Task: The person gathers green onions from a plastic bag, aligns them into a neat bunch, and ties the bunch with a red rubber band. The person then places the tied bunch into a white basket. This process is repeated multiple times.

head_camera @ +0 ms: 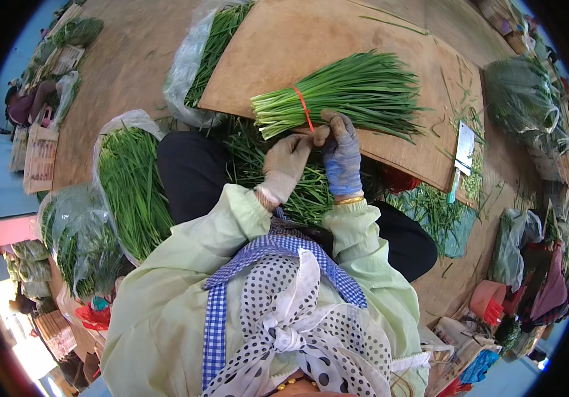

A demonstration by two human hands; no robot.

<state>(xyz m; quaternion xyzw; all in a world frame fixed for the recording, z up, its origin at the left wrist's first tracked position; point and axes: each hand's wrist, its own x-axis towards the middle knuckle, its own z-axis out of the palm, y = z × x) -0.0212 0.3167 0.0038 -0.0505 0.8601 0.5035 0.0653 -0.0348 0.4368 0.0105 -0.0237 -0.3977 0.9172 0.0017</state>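
Observation:
A bundle of green garlic chives (349, 97) lies across the wooden board (294, 44), its pale cut ends to the left and leafy tips to the right. Around its stem part runs a red tie (302, 101). My left hand (284, 161), in a pale dirty glove, pinches at the near end of the tie. Touching fingertips with it there, my right hand (341, 154), in a blue-grey glove, also has thumb and forefinger at the tie. The fingers hide the tie's end. Loose chives (309, 193) lie below my hands, between my knees.
A cleaver (463, 149) with a green handle rests at the board's right edge among trimmings. Chives in plastic bags (130, 183) stand at left; another bag (205, 59) lies beside the board. Filled bags (520, 94) and a pink bucket (487, 297) stand at right.

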